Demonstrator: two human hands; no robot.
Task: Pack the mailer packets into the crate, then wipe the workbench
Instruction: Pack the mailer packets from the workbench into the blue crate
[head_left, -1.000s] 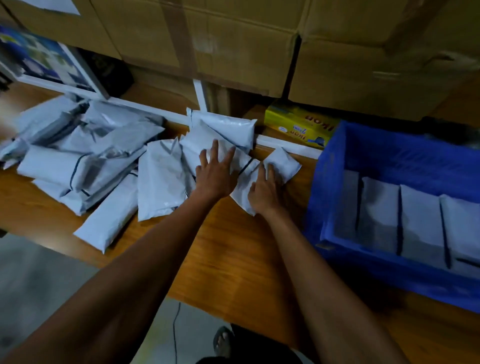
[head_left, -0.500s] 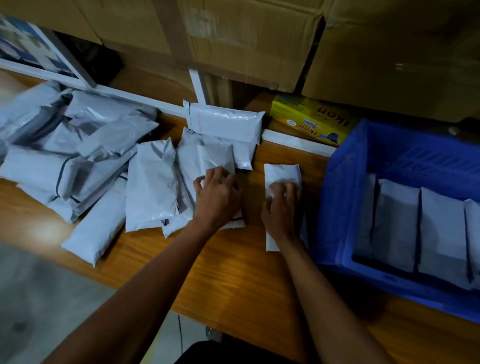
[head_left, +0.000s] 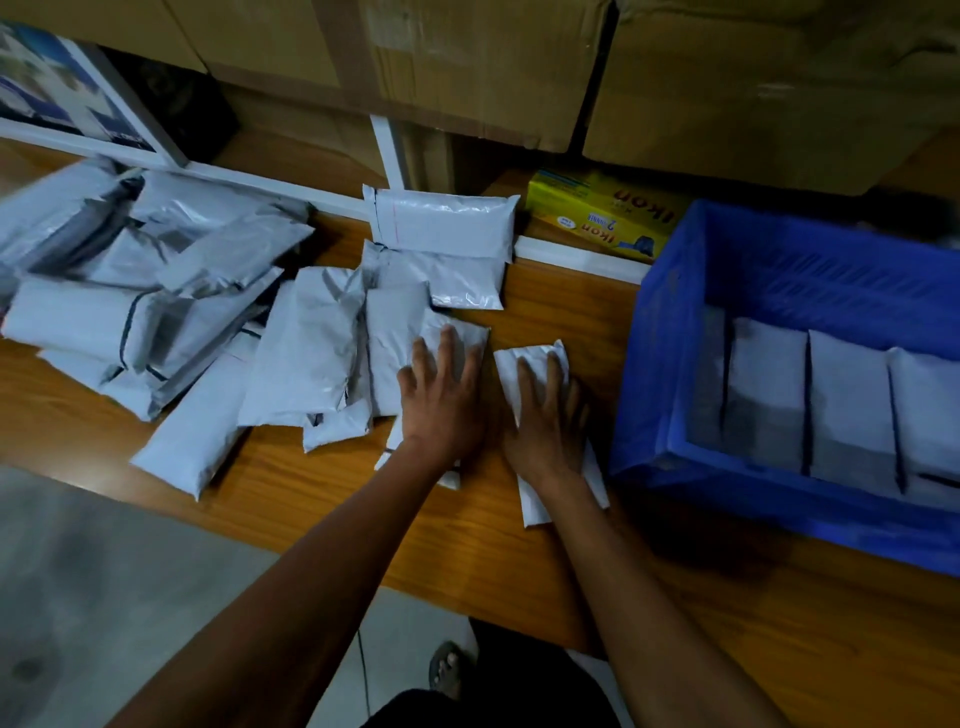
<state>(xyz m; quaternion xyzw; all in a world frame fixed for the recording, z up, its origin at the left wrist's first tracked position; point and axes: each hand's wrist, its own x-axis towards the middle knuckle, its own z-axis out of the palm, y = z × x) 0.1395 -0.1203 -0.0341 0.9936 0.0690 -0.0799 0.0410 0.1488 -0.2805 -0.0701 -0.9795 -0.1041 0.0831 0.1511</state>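
Both hands flat, palms down, mid-frame on the worktop (head_left: 270, 499).

Left hand (head_left: 441, 400): fingers straight and slightly spread, pressing on a grey packet (head_left: 410, 343) at the right edge of the loose pile. Grip released, nothing grasped.

Right hand (head_left: 545, 415): fingers straight, lying along a small white packet (head_left: 524, 358) that sits alone just right of the pile, between the pile and the crate (head_left: 649, 374). Packet's near end sticks out past the wrist toward the worktop's front edge. Grip released too, pressing only. The two hands are just beside each other, thumbs close; can't tell if they touch.

Pile (head_left: 156, 312): many grey-white packets, overlapping at mixed angles, spread from the left edge of the frame to centre. Two more packets (head_left: 447, 223) stacked at centre top, against the white rail (head_left: 571, 257).

Crate: blue, right side of the frame, on the worktop. Inside, a row of packets (head_left: 763, 389) stands upright side by side against the near wall; at least three visible, the row runs off the right edge.

Behind the rail: yellow box (head_left: 597, 218) at upper centre-right, just beside the crate's far left corner. Cartons (head_left: 467, 62) across the top of the frame. Framed picture (head_left: 57, 98) in the upper left.

Floor and a sandalled foot (head_left: 447, 670) at bottom centre.
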